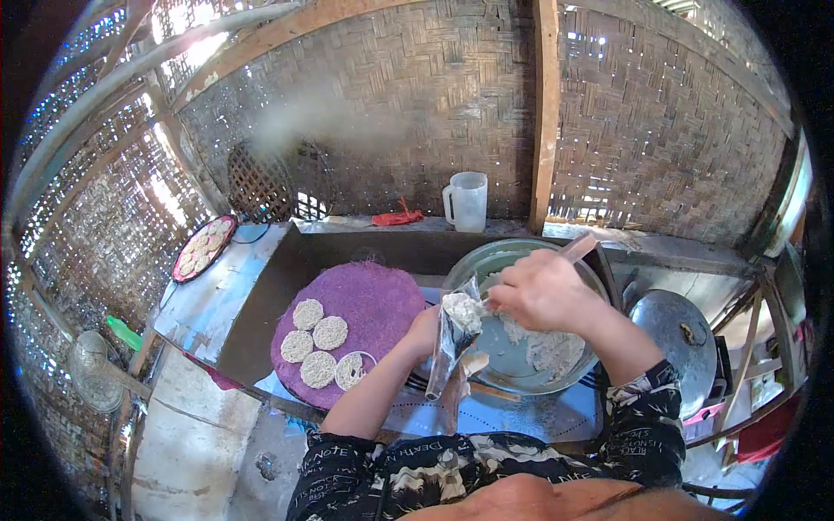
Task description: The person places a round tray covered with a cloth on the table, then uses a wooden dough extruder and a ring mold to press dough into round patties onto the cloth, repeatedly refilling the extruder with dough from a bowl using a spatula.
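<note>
My left hand (424, 333) is closed around a silvery piping cone (447, 347), its wide mouth up and filled with white dough (463, 311). Right at that mouth, my right hand (540, 291) grips a pinkish spatula (578, 248), whose handle points up and right; its lower end is hidden by the fingers and dough. Beneath the right hand is a large green basin (512, 369) with more white dough along its right side. Left of my hands, a round purple mat (373, 300) bears several pale lacy discs (330, 333), with a thin ring around the rightmost one.
A clear pitcher (469, 201) and a red plastic bag (397, 216) stand behind the work tray. At the far left a round tray (204, 247) holds more pale pieces. A large metal lid (673, 330) lies right of the basin. A wooden post (546, 113) rises behind.
</note>
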A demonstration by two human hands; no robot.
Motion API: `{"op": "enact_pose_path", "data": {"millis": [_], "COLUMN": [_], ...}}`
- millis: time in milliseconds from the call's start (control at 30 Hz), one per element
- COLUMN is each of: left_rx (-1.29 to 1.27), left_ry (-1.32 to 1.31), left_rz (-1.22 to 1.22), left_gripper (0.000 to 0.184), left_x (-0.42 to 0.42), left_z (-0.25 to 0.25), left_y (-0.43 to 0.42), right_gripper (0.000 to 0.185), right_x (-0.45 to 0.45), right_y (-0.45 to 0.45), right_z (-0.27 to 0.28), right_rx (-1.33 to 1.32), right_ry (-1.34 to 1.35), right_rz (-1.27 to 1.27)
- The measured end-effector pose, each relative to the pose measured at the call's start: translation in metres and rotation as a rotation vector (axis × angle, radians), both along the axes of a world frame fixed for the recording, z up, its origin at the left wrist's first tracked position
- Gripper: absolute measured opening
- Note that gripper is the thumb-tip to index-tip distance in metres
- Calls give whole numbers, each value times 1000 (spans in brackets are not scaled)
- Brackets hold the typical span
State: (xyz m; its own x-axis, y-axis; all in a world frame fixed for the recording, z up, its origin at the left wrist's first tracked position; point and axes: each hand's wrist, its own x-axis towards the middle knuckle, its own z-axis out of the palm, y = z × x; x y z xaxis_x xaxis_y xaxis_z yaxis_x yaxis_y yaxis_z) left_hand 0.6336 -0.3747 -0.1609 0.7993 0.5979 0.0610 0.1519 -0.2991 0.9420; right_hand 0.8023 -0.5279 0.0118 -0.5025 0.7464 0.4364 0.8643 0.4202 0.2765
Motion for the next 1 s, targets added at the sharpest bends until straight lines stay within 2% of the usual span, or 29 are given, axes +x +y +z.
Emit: {"op": "enact_pose_path", "data": {"millis": [33, 133, 200, 233, 267, 300, 367, 467, 600, 633, 700, 767, 867, 1000], "left_rx": [-15, 265, 287, 296, 158, 21, -54, 128, 402, 206, 33, 199, 50, 268], "left_ry": [-17, 133, 127, 119, -31, -181, -263, -52, 93, 10, -13, 47, -6, 44], "left_rz": [-8, 5, 12, 16, -61, -141, -190, -98, -4, 50, 16, 31, -10, -26], "left_gripper": [30, 42, 44, 45, 47, 49, 51, 52, 52, 50, 52, 48, 47, 44], "left_x": [0, -11, -15, -16, -17, -18, -16, -14, -8, -5, 4, 0, 11, -3], "left_z": [2, 25, 19, 11, -4, -24, -28, 12, 12, 15, 12, 17, -10, 20], "left_y": [-2, -6, 11, 22, 36, 52, 57, 21, 10, 0, 4, -4, 13, 5], "right_gripper": [13, 15, 17, 15, 12, 12, 13, 12, 10, 10, 11, 12, 13, 12], "right_x": [-1, 7, 23, 32, 37, 37, 35, 33, 30, 26, 18, 8, 1, 9], "right_y": [2, -4, -13, -24, -32, -36, -43, -34, -29, -26, -18, -13, -8, -17], "right_z": [-2, 7, 22, 29, 37, 39, 38, 30, 32, 29, 22, 15, 1, 2], "right_rx": [1, 44, 69, 105, 143, 130, 105, 138, 124, 115, 99, 80, 63, 104], "right_ry": [0, 30, 151, 178, 203, 232, 292, 239, 194, 161, 93, 54, 12, 84], "right_rz": [14, 15, 53, -23, -100, -71, -20, -32, -29, -25, -15, -10, -18, -30]}}
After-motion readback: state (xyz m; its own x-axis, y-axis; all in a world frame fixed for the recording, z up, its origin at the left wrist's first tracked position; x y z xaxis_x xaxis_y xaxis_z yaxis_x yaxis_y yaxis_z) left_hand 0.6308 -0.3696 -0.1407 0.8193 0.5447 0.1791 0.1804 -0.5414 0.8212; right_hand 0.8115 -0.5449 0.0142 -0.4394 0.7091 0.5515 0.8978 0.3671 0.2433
